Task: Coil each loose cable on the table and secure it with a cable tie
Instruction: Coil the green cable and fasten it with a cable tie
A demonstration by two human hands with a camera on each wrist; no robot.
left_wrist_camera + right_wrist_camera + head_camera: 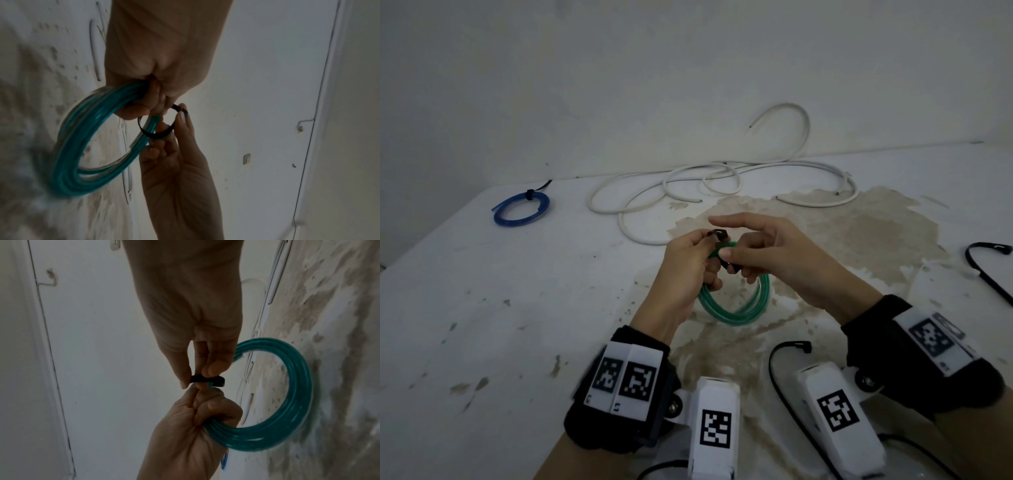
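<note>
The left hand (681, 270) grips the green coil (736, 305) above the near table; the right hand (774, 260) pinches the tie (156, 129) looped round it — a slipped pinch could let the loop spring open and the turns fan out.

White tabletop (482, 308) filling the lower head frame, chipped, with a large brownish stain (859, 240) spreading centre-right. Plain off-white wall (619, 68) running across the upper frame, scuffed. Light staying dim and flat. White door panel (267, 81) showing at right of the left-wrist frame, small wall switch (246, 159) nearby.
</note>
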